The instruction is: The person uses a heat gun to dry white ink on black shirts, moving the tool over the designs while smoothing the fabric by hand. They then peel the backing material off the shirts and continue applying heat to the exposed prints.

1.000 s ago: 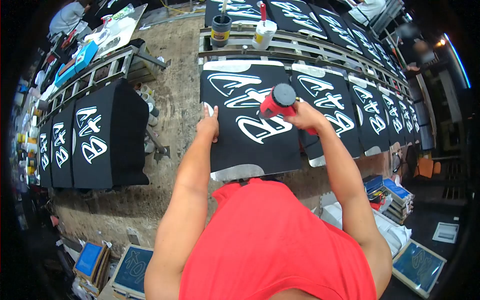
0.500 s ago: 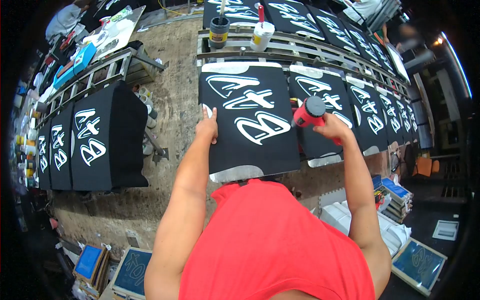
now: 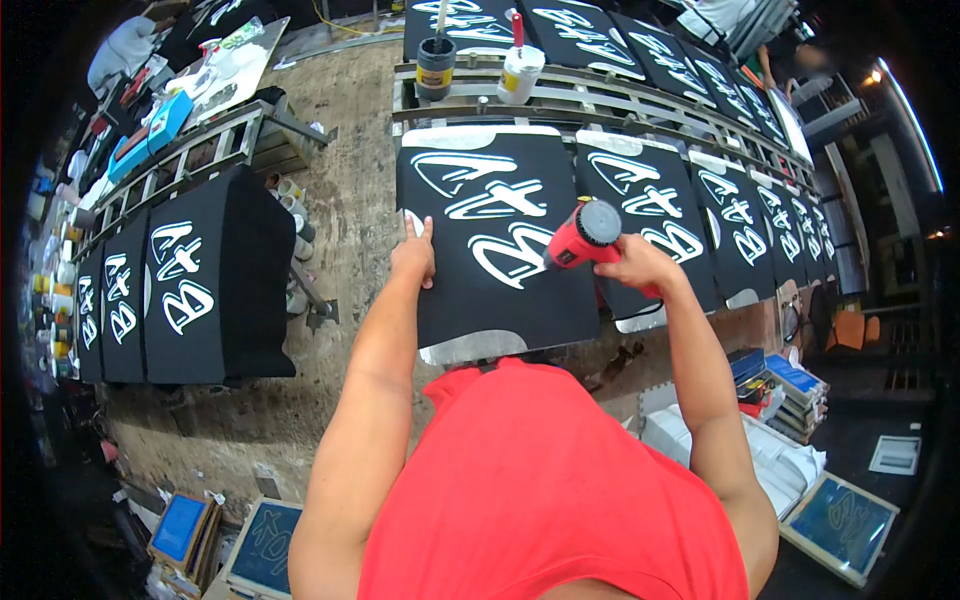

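My right hand (image 3: 640, 265) is wrapped around the handle of a red heat gun (image 3: 574, 244). Its nozzle points down at the lower white letter on a black printed cloth (image 3: 500, 312), close above it; whether it touches I cannot tell. The cloth lies flat over a board with pale ends showing. On the cloth's left edge rests my left hand (image 3: 415, 258), fingers stretched out and holding nothing. Just right of the heat gun lies a second black cloth (image 3: 622, 290) with the same white lettering.
More printed black cloths (image 3: 738, 255) continue to the right, and others (image 3: 255, 300) stand at left. On the far rail are a dark tub (image 3: 435, 72) and a white tub (image 3: 520, 75). Framed screens (image 3: 838, 520) lie low right. Parts of other people show at the top.
My right hand has moved the heat gun left, from the gap between the cloths to over the lower letter. My left hand stays at the cloth's edge.
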The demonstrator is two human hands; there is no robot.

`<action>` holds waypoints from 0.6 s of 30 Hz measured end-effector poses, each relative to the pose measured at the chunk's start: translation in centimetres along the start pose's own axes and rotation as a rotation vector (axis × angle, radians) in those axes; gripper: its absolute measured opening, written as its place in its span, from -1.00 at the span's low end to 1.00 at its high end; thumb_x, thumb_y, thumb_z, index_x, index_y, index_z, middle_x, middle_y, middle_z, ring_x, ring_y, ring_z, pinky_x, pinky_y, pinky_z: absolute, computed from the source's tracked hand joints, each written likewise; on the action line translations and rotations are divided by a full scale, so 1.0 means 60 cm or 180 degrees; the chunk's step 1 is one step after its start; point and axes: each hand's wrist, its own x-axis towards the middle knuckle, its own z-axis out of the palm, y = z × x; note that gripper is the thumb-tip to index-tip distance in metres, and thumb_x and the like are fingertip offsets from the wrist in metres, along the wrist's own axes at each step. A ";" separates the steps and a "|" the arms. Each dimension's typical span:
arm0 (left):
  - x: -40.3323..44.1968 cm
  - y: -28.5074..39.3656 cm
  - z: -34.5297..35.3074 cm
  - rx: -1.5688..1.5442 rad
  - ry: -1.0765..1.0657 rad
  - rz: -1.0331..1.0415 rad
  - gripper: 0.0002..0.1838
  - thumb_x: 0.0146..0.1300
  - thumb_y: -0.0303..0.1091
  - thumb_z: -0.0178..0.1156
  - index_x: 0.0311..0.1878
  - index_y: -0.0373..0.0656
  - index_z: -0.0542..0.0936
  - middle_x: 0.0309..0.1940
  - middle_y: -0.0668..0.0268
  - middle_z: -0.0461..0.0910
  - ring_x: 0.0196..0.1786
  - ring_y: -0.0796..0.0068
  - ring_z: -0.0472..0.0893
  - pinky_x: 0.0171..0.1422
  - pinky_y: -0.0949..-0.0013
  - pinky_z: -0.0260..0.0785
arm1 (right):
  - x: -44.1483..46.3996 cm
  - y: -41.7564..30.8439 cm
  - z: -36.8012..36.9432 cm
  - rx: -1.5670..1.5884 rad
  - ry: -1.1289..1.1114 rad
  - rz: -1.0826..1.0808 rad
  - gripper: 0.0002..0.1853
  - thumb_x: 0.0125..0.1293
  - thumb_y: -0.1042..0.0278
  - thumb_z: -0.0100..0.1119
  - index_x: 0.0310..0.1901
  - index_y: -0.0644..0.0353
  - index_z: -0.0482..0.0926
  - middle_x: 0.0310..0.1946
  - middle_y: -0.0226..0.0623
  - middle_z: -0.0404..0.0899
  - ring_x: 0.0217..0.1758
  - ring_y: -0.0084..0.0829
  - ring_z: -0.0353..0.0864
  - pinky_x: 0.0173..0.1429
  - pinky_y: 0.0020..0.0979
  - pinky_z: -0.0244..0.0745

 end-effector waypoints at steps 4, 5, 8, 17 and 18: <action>-0.004 -0.003 -0.001 -0.0027 0.0024 0.0035 0.55 -0.14 -0.49 0.66 0.69 0.38 -0.32 0.71 0.15 -0.49 0.42 0.06 0.53 0.33 0.11 0.53 | 0.024 -0.013 0.022 -0.0010 0.0040 -0.0321 -0.47 0.17 0.16 0.45 0.13 0.26 0.62 -0.23 -0.01 0.74 -0.16 -0.18 0.73 0.01 -0.22 0.59; -0.003 -0.004 0.000 -0.0032 0.0024 0.0030 0.55 -0.14 -0.49 0.66 0.69 0.38 -0.32 0.71 0.15 -0.49 0.42 0.06 0.53 0.33 0.11 0.53 | 0.032 -0.015 0.030 -0.0103 0.0301 -0.0719 -0.47 0.16 0.16 0.45 0.13 0.25 0.62 -0.23 -0.02 0.75 -0.17 -0.21 0.73 0.01 -0.23 0.59; -0.001 -0.004 0.002 0.0010 0.0055 0.0061 0.54 -0.14 -0.48 0.67 0.69 0.38 -0.31 0.71 0.15 -0.49 0.43 0.06 0.53 0.34 0.11 0.52 | 0.030 -0.052 0.017 -0.0018 -0.0086 -0.0501 -0.47 0.18 0.17 0.44 0.16 0.21 0.60 -0.20 -0.02 0.75 -0.12 -0.14 0.74 0.03 -0.20 0.59; 0.001 -0.005 -0.001 -0.0012 0.0060 0.0078 0.54 -0.16 -0.49 0.67 0.70 0.38 -0.30 0.71 0.15 -0.48 0.44 0.02 0.51 0.35 0.08 0.50 | 0.047 -0.056 0.041 0.0043 -0.0476 -0.0414 -0.42 0.15 0.13 0.46 0.17 0.26 0.59 -0.21 0.04 0.76 -0.16 -0.08 0.77 0.00 -0.17 0.61; -0.003 -0.005 -0.004 -0.0011 0.0055 0.0078 0.54 -0.16 -0.49 0.67 0.70 0.37 -0.29 0.71 0.15 -0.47 0.44 0.01 0.51 0.35 0.08 0.50 | 0.041 -0.059 0.039 -0.0043 -0.0614 -0.0186 -0.43 0.15 0.13 0.46 0.15 0.26 0.61 -0.23 0.05 0.75 -0.17 -0.07 0.77 -0.01 -0.17 0.61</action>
